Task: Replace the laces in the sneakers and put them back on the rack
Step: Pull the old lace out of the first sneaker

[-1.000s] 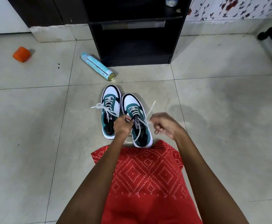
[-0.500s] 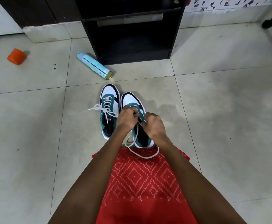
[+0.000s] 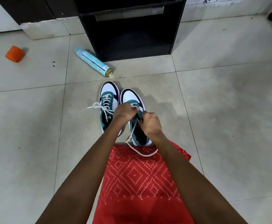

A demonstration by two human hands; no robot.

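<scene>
Red patterned garment (image 3: 140, 183) in the foreground, with a loop of white lace (image 3: 141, 153) lying across its hem. Left hand (image 3: 124, 113) and right hand (image 3: 150, 124), fingers curled, pinch this lace over the unfinished sneaker (image 3: 132, 96), which stands on the floor (image 3: 221, 110) just beside the laced sneaker (image 3: 107, 92). Beyond lie a spray can (image 3: 94, 62) and the black rack (image 3: 132, 52).

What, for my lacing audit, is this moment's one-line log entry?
step: lacing teal-and-white sneaker | left hand: pinches flat white shoelace | right hand: grips same shoelace | second teal-and-white sneaker: laced, beside it

Right hand (image 3: 151, 123) brought the lace (image 3: 141, 153) back to left hand (image 3: 124, 113).
</scene>
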